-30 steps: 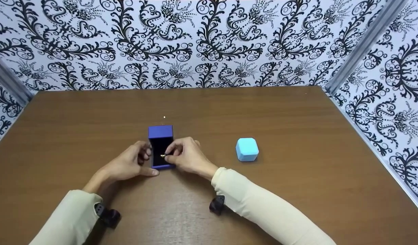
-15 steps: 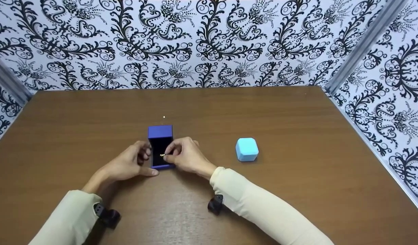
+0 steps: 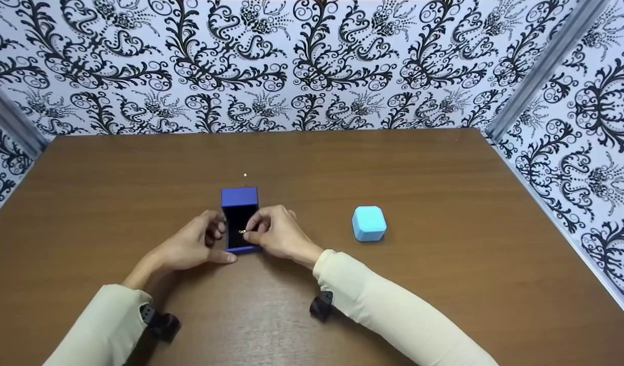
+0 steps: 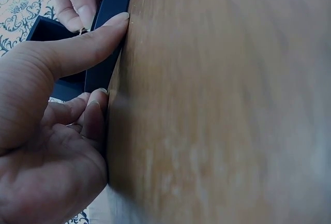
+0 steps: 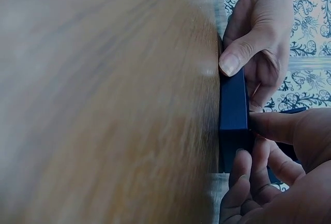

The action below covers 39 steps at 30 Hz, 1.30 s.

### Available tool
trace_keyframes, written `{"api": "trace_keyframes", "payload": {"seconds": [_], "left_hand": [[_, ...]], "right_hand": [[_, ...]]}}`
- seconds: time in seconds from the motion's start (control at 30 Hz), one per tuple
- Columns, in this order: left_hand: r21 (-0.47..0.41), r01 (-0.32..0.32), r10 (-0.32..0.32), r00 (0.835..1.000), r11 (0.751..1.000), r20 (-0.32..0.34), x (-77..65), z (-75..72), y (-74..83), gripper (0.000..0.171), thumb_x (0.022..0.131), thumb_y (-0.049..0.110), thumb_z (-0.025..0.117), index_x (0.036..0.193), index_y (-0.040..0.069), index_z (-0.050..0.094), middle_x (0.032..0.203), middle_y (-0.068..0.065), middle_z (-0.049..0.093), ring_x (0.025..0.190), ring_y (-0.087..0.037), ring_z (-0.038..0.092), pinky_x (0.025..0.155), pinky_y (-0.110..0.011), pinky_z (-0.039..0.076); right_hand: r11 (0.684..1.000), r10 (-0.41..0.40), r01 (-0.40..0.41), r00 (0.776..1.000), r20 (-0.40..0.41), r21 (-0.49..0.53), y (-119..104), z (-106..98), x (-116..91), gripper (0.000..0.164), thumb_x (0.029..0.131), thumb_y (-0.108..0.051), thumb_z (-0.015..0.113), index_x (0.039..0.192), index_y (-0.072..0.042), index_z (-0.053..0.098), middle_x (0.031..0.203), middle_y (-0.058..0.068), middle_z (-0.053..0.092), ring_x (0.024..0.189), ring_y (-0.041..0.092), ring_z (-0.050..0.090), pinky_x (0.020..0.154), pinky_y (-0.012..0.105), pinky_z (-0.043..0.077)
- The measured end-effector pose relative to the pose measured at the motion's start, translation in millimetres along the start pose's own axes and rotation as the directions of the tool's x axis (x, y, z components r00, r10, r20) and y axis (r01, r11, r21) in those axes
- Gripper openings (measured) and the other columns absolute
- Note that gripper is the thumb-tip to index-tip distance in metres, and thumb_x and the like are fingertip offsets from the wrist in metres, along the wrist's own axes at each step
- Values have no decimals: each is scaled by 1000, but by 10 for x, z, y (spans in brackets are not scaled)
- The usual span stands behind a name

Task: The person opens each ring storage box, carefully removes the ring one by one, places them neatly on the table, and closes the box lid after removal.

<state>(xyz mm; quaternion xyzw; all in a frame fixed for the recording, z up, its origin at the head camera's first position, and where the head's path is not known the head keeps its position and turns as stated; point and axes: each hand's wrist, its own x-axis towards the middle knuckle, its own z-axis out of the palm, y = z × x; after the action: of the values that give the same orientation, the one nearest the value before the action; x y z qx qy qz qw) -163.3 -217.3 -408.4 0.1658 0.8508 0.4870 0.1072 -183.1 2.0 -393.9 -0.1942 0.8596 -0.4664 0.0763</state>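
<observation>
A blue ring box (image 3: 239,196) stands with its lid up on the table, its dark inside facing me. My left hand (image 3: 187,245) grips the base from the left, thumb across the front and fingers along the side; the left wrist view shows this thumb on the box front (image 4: 111,12). Inside the box, a small gold ring (image 3: 241,232) shows at the tips of my right hand (image 3: 282,235), whose thumb and index finger pinch it. In the right wrist view, the other right fingers lie along the right side of the box (image 5: 234,102), and the ring is hidden.
A light turquoise rounded box (image 3: 369,223) stands on the brown wooden table (image 3: 444,254), right of the right hand. A tiny white speck (image 3: 245,175) shows behind the ring box. Patterned wall panels (image 3: 312,66) border the table at the back and sides.
The right hand and the ring shift very slightly left within the box. The left hand and both boxes stay in place.
</observation>
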Motion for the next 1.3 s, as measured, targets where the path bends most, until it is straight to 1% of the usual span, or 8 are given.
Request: {"api": "trace_keyframes", "payload": {"seconds": [0.17,0.37,0.6,0.93,1.1,1.3], "left_hand": [[8,11,-11,1000,1000,-2,-2,-2,2,68,75,12,91,121,-9,45,104,-12,48,93,-25,47,80,-28,44],[15,11,-11,1000,1000,-3,-5,-3,1,68,75,12,91,121,-9,45,102,-11,48,91,-24,47,78,-27,43],[13,8,-8,1000,1000,2,-5,-7,8,68,76,13,91,121,-9,45,103,-12,49,90,-23,47,77,-27,43],[-5,9,-9,1000,1000,1,-4,-4,-5,68,75,13,91,121,-8,45,103,-12,49,91,-24,47,77,-28,42],[-9,14,-14,1000,1000,-1,-7,-4,-8,69,76,12,91,122,-9,44,104,-12,49,92,-24,47,78,-28,43],[-21,20,-20,1000,1000,4,-1,-6,5,69,76,12,91,123,-8,44,105,-12,48,93,-24,47,78,-28,43]], "right_hand": [[1000,-10,10,1000,0,3,6,-2,-7,8,84,-13,81,81,-14,74,64,-5,61,60,6,52,66,25,43],[1000,-27,27,1000,-8,-5,20,-13,-18,8,84,-14,81,82,-14,73,64,-7,60,60,6,52,65,25,42],[999,-42,42,999,-1,20,29,-40,-28,6,85,-12,80,83,-12,73,64,-8,59,58,4,52,58,22,42],[997,-48,47,998,27,54,9,-89,-78,6,86,-11,78,84,-12,73,66,-8,59,58,5,52,54,21,42],[994,-68,64,997,46,94,-11,-152,-109,4,87,-10,78,88,-10,73,64,-5,62,55,7,56,51,21,43],[990,-112,106,991,66,88,-29,-271,-185,5,87,-11,77,91,-9,75,67,-7,62,60,8,56,55,21,43]]}}
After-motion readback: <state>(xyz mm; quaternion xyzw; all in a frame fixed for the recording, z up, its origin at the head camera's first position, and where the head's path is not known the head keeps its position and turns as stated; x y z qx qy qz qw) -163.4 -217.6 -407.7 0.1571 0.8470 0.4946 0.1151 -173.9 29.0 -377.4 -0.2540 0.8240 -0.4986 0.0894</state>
